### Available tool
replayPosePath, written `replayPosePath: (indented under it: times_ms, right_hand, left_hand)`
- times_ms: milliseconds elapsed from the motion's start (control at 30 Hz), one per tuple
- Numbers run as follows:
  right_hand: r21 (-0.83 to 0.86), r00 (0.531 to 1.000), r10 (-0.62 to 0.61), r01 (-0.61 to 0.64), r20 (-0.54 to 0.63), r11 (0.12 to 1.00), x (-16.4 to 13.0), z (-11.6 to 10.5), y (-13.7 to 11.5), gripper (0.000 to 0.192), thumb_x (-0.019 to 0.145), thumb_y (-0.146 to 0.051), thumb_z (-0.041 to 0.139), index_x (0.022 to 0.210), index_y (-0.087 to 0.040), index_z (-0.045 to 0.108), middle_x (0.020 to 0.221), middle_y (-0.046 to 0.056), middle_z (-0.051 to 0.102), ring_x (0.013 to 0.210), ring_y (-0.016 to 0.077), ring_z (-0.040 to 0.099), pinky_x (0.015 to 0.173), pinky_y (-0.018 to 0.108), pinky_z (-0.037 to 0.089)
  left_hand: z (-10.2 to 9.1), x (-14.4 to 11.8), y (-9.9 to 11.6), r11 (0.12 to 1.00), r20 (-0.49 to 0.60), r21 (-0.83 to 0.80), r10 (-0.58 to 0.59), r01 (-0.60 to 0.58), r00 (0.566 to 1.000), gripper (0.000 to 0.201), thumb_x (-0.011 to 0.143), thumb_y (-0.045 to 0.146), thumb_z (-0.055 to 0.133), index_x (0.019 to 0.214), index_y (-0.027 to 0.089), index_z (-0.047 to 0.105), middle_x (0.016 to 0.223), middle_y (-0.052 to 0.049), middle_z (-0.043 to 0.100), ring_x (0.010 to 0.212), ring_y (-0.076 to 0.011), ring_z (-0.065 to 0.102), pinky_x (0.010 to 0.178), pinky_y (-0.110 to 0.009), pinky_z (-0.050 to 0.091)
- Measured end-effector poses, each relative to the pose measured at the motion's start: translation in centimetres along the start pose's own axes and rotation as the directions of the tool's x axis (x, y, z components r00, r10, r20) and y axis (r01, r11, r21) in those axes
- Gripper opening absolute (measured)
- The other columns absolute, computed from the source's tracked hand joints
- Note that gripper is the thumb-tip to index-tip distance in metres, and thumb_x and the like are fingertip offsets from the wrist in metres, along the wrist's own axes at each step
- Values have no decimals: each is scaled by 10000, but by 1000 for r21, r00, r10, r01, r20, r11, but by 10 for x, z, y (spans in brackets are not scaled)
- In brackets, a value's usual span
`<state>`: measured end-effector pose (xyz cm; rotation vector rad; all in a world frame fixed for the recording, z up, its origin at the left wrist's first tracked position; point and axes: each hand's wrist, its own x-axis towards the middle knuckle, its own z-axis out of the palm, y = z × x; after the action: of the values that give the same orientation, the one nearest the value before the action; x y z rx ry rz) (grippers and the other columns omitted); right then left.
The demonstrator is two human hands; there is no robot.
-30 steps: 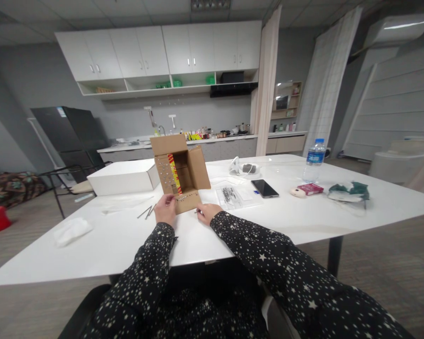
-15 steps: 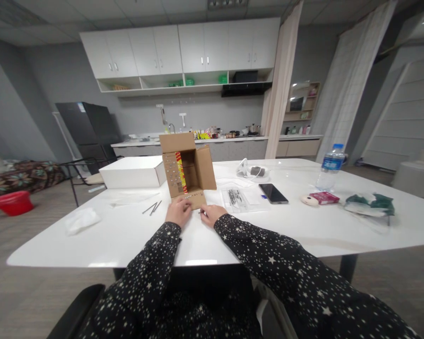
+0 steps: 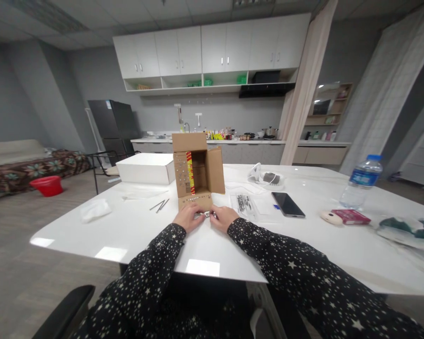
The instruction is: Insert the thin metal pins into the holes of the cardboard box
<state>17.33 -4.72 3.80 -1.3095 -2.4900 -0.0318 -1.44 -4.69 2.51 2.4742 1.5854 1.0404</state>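
While the person sits at the white table [image 3: 151, 254], dark starry sleeves [image 3: 151, 278] reaching forward, both hands meet just in front of the carton [image 3: 216, 172], low over the tabletop. Between their fingertips is a small pale piece [image 3: 207, 214], too small for me to make out properly. The right hand [image 3: 225, 218] pinches it at one end; the left hand [image 3: 188, 217] has its fingers curled in beside it, though I cannot tell whether they grip.

The carton stands open towards the person, flaps spread. Small shiny bits dot its left flap and run in a row along the front one, and a red-and-yellow strip [image 3: 191, 173] goes down the side, its print unreadable from here. Left of the carton lie some metal rods [image 3: 159, 205] and, farther out, a crumpled white wrapper [image 3: 96, 210]. Right of it are a clear bag [image 3: 244, 204] of dark little parts, then a phone [image 3: 288, 205], a crimson packet [image 3: 354, 217] with blurred lettering, and a blue-capped bottle [image 3: 363, 180], whose blue label carries pale characters I cannot read.

Just behind the carton, to its left, sits a plain white box [image 3: 146, 168]. Farther back, left, are a red bucket [image 3: 46, 186] and a dark fridge [image 3: 109, 117] bearing a small pale sticker; beyond the carton, white cupboards [image 3: 212, 49] hang over a cluttered counter.
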Motion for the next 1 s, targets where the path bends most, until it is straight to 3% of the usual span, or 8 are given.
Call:
replayPosePath:
  times_ms: [100,300,733,1000]
  right_hand:
    - [-9,1000,-15,15,14,1000,-3,0,-7,263,909,-340,385,1040,-219,580,862,48,692,787,178,631,651,259,368]
    - [-73,992,-127,127,5,989,-9,2,-18,247,892,-318,387,1023,-213,568,877,48,694,780,188,632,648,276,362]
    - [-28,996,-76,77,50,997,-8,0,-16,228,852,-332,417,933,-207,589,881,52,689,781,197,625,619,281,341]
    - [-16,997,-61,62,56,998,-7,1,-15,265,848,-350,429,994,-207,599,911,61,691,800,203,623,648,283,360]
  left_hand:
    - [-1,1,0,998,97,51,33,-38,995,196,788,335,570,850,193,691,877,-65,656,868,-190,599,800,-316,464]
    - [0,1,0,997,115,66,20,-28,993,221,809,360,540,817,175,660,848,-55,637,829,-177,577,762,-296,445]
    - [3,-1,9,1000,83,27,-7,5,997,160,747,317,580,795,177,641,795,-24,619,756,-145,544,707,-257,428]
    - [5,2,13,1000,143,28,4,-8,990,137,754,278,545,751,171,630,764,-15,614,704,-132,523,658,-244,414]
